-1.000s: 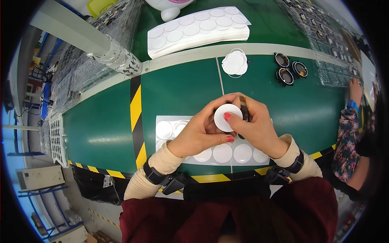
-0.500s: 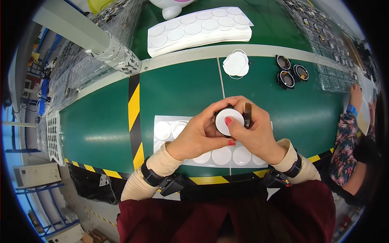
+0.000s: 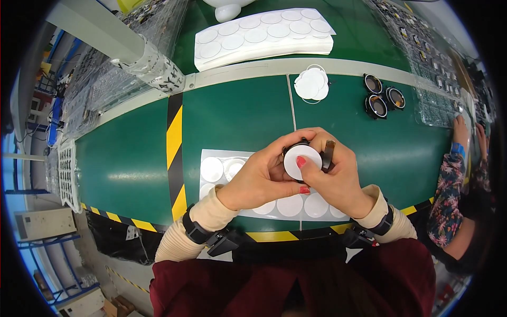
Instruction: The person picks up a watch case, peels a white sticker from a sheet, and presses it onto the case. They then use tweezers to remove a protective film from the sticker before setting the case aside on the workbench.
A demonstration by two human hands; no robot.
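Observation:
Both hands hold one round black watch case (image 3: 285,151) above a sheet of round white stickers (image 3: 290,205). A white round sticker (image 3: 297,168) lies over the face of the case. My left hand (image 3: 251,182) is wrapped round the case's left side, its thumb along the lower edge. From the right, my right hand (image 3: 340,177) grips the case, and its thumb presses on the white disc. A dark brown flat strip (image 3: 328,153) sticks up at the case's right side, by the right fingers. The underside of the case is hidden by my hands.
A small pile of white discs (image 3: 311,84) lies farther off, with three black watch cases (image 3: 376,106) to its right. Beyond the metal rail (image 3: 237,70) rests a stack of sticker sheets (image 3: 264,48). Another person's arm (image 3: 449,174) reaches in at the right.
The view has shifted slightly. Both hands keep hold of the watch case, with the right thumb still on the white sticker; the case looks turned a little.

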